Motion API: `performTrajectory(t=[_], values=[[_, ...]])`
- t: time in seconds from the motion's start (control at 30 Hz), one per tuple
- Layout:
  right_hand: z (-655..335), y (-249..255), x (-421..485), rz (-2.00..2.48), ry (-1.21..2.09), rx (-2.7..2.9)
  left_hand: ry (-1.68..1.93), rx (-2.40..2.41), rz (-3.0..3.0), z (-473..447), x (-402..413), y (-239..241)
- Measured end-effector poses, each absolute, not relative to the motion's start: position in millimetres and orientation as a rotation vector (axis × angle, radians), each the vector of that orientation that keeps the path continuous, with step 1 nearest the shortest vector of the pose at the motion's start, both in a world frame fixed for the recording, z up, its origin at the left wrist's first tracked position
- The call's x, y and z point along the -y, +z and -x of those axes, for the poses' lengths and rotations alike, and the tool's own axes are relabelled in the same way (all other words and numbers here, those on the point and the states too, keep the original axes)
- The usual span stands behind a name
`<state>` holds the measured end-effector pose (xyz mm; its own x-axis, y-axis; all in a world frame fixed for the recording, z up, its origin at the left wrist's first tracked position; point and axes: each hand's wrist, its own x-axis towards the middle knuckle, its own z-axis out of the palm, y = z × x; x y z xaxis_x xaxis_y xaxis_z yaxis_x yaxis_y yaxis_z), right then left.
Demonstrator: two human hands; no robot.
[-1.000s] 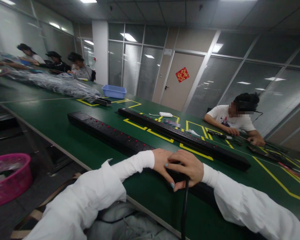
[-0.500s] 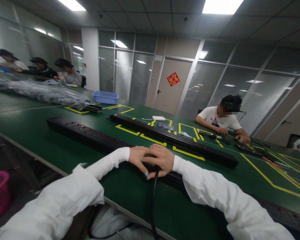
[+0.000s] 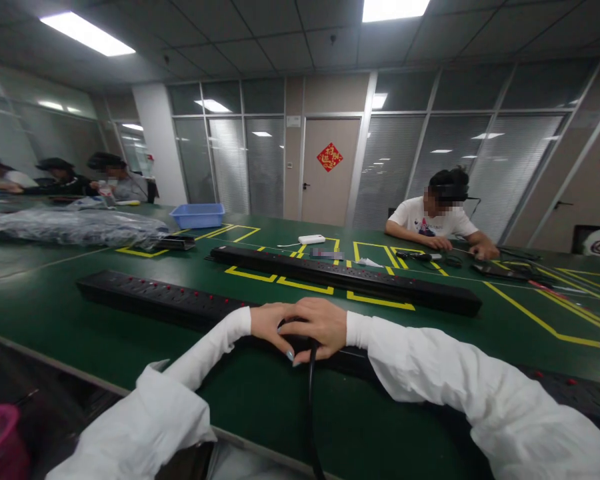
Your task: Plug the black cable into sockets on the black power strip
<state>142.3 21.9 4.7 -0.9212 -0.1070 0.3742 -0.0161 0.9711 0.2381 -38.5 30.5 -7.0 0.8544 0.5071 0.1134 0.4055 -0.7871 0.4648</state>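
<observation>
A long black power strip [image 3: 145, 293] with red-marked outlets lies slantwise across the green table in front of me. My left hand [image 3: 276, 325] curls over its middle, thumb pointing down the near side. Against it sits my right hand [image 3: 320, 327], its fingers overlapping the left ones. A black power cord [image 3: 311, 407] comes out beneath my right hand's curled fingers and drops past the table's near edge. The cord's upper end and the part of the strip under both hands are hidden. A second black power strip [image 3: 340, 270] lies just beyond.
Yellow tape outlines [image 3: 305, 285] mark the table. Farther back are a white device [image 3: 312, 239], a blue bin [image 3: 197, 215] and plastic-wrapped lengths [image 3: 75, 228]. A co-worker [image 3: 440, 207] sits across, handling cables. Several people sit far left. A pink basket [image 3: 3, 437] stands at lower left.
The camera view has levelled and shifted, so the room sits differently in the picture. Both hands keep nearly the same hold on the strip and cord.
</observation>
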Motion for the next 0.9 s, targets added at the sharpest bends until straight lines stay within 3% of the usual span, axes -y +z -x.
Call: performTrajectory(t=[0.9], values=[[-143, 3, -22, -0.084, -0.368, 2.681, 0.308, -1.002, -2.752, 28, -14, -8]])
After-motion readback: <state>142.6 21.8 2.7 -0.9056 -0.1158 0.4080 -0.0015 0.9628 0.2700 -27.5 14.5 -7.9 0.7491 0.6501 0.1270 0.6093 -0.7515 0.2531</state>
